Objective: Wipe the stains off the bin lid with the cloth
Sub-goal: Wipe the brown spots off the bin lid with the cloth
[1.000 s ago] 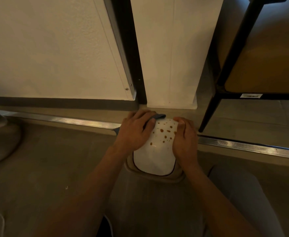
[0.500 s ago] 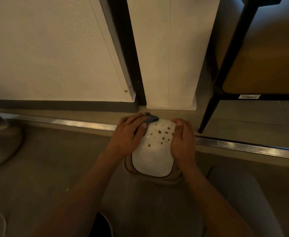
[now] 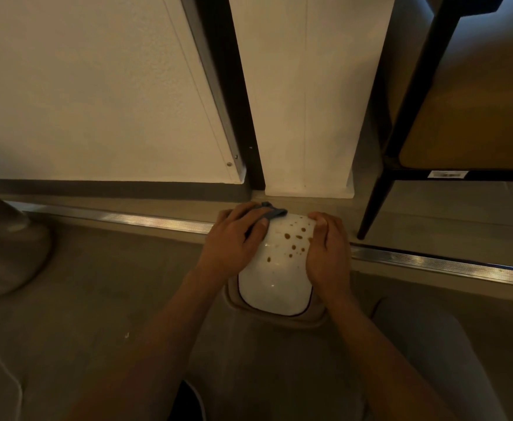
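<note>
Head view, white bin lid [image 3: 275,284] with brown stains [image 3: 293,241], left hand [image 3: 237,241] pressing blue cloth [image 3: 275,212] onto lid's far-left edge, right hand [image 3: 329,253] curled over lid's right edge.

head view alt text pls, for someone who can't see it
A person's left hand presses a blue cloth on the far left edge of a white bin lid dotted with brown stains, while the right hand holds the lid's right side. The bin stands on a grey floor near a white wall.

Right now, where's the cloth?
Head view: the blue cloth sits at the far left corner of the white bin lid, under the left hand's fingers, left of the brown stains.
</note>
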{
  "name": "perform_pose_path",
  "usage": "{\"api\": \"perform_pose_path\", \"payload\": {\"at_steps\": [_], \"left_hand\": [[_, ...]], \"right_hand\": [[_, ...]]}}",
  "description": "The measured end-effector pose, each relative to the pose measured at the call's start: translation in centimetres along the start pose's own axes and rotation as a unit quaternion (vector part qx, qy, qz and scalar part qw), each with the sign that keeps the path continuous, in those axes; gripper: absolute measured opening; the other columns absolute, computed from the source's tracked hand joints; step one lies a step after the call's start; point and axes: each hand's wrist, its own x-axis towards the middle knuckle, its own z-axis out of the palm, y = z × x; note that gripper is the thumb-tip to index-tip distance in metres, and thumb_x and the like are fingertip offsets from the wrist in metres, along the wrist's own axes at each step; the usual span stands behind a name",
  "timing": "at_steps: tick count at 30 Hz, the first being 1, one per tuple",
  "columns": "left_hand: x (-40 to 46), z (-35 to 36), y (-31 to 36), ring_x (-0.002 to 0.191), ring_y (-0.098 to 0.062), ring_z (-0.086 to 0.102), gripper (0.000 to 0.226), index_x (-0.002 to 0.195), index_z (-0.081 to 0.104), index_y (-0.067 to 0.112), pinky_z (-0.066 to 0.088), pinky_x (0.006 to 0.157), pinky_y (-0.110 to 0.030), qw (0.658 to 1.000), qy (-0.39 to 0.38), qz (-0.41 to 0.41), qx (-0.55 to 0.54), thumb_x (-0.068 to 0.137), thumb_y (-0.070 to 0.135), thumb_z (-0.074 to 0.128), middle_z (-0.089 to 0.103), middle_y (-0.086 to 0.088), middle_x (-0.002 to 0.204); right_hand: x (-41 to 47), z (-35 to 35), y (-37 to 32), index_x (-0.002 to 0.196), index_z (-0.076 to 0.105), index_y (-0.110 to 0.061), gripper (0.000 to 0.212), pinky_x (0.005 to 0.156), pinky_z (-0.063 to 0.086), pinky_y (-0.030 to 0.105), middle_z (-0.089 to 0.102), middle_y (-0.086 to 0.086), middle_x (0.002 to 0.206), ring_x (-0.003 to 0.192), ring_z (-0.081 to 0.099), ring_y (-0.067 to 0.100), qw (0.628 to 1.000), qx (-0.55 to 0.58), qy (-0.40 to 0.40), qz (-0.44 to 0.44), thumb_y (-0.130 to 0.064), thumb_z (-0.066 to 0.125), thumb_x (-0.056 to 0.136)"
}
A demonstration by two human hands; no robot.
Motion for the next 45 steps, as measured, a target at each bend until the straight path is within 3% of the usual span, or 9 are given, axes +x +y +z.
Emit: {"api": "perform_pose_path", "payload": {"at_steps": [4, 10, 14, 17, 22, 28, 35, 41, 45], "left_hand": [[1.4, 0.6, 2.3, 0.127, -0.028, 0.044, 0.042, 0.135, 0.056, 0.035, 0.041, 0.101, -0.044, 0.998, -0.010, -0.066, -0.004, 0.102, 0.049, 0.033, 0.052, 0.005, 0.141], [-2.0, 0.6, -0.7, 0.134, -0.022, 0.041, 0.038, 0.132, 0.064, 0.024, 0.034, 0.112, -0.037, 0.989, 0.072, 0.128, -0.002, 0.102, 0.038, 0.044, 0.050, 0.000, 0.147], [-0.2, 0.2, 0.0, 0.128, -0.022, 0.041, 0.040, 0.138, 0.054, 0.038, 0.036, 0.101, -0.032, 1.000, 0.010, -0.017, -0.020, 0.103, 0.046, 0.035, 0.048, 0.006, 0.144], [0.3, 1.2, 0.8, 0.129, -0.023, 0.043, 0.041, 0.136, 0.054, 0.041, 0.036, 0.106, -0.036, 1.000, 0.015, -0.011, 0.000, 0.102, 0.050, 0.031, 0.049, 0.008, 0.143], [-3.4, 1.1, -0.6, 0.143, 0.001, 0.019, 0.038, 0.134, 0.061, 0.029, 0.027, 0.115, -0.033, 0.993, 0.071, 0.086, -0.028, 0.102, 0.040, 0.044, 0.042, 0.002, 0.153], [-0.4, 0.3, 0.6, 0.124, -0.023, 0.037, 0.045, 0.136, 0.052, 0.045, 0.043, 0.101, -0.046, 0.999, 0.022, -0.036, -0.028, 0.097, 0.056, 0.031, 0.045, 0.007, 0.143], [-4.7, 1.1, -0.2, 0.139, -0.021, 0.026, 0.038, 0.134, 0.059, 0.039, 0.027, 0.109, -0.030, 0.996, 0.066, 0.046, -0.021, 0.100, 0.047, 0.044, 0.036, 0.007, 0.155], [-0.9, 0.3, 1.1, 0.124, -0.026, 0.038, 0.039, 0.134, 0.056, 0.043, 0.044, 0.099, -0.045, 0.997, 0.038, -0.057, -0.029, 0.099, 0.049, 0.041, 0.045, 0.003, 0.142], [-2.5, 1.4, 1.3, 0.134, -0.024, 0.034, 0.040, 0.133, 0.057, 0.043, 0.036, 0.106, -0.041, 0.998, 0.063, 0.003, 0.001, 0.099, 0.050, 0.039, 0.042, 0.007, 0.150]], "right_hand": [[0.0, 0.1, -0.1, 0.117, 0.059, -0.018, 0.042, 0.096, 0.040, 0.026, 0.057, -0.001, 0.115, 0.111, 0.052, 0.016, 1.000, 0.015, 0.007, 0.002, -0.038, 0.026, 0.101], [0.0, 0.1, 0.1, 0.118, 0.059, -0.019, 0.041, 0.100, 0.042, 0.030, 0.057, -0.001, 0.117, 0.112, 0.053, 0.017, 1.000, 0.010, 0.002, -0.002, -0.037, 0.026, 0.102], [0.0, 0.0, -0.1, 0.117, 0.059, -0.018, 0.046, 0.100, 0.045, 0.035, 0.057, -0.001, 0.116, 0.111, 0.053, 0.016, 1.000, 0.012, 0.007, 0.000, -0.043, 0.025, 0.100], [0.0, 0.0, -0.1, 0.117, 0.060, -0.017, 0.047, 0.101, 0.045, 0.036, 0.058, 0.000, 0.115, 0.110, 0.054, 0.016, 1.000, 0.017, 0.011, 0.002, -0.043, 0.025, 0.099], [0.0, 0.2, 0.0, 0.118, 0.059, -0.017, 0.042, 0.099, 0.041, 0.028, 0.058, -0.001, 0.116, 0.112, 0.053, 0.017, 1.000, 0.006, 0.005, 0.003, -0.037, 0.026, 0.101], [0.1, 0.1, 0.0, 0.119, 0.059, -0.017, 0.042, 0.098, 0.039, 0.026, 0.057, -0.001, 0.117, 0.112, 0.052, 0.015, 1.000, -0.003, 0.005, 0.004, -0.037, 0.027, 0.102], [-0.1, 0.2, -0.1, 0.121, 0.058, -0.017, 0.037, 0.096, 0.034, 0.021, 0.057, 0.000, 0.120, 0.112, 0.049, 0.012, 1.000, -0.005, 0.000, 0.006, -0.032, 0.028, 0.104], [0.0, 0.1, 0.1, 0.118, 0.059, -0.016, 0.039, 0.093, 0.035, 0.017, 0.054, -0.006, 0.114, 0.110, 0.051, 0.014, 1.000, 0.003, 0.000, -0.007, -0.033, 0.027, 0.102], [0.0, 0.1, 0.1, 0.116, 0.059, -0.015, 0.039, 0.099, 0.041, 0.030, 0.057, 0.000, 0.114, 0.110, 0.053, 0.017, 1.000, 0.011, 0.000, -0.008, -0.032, 0.027, 0.102]]}}
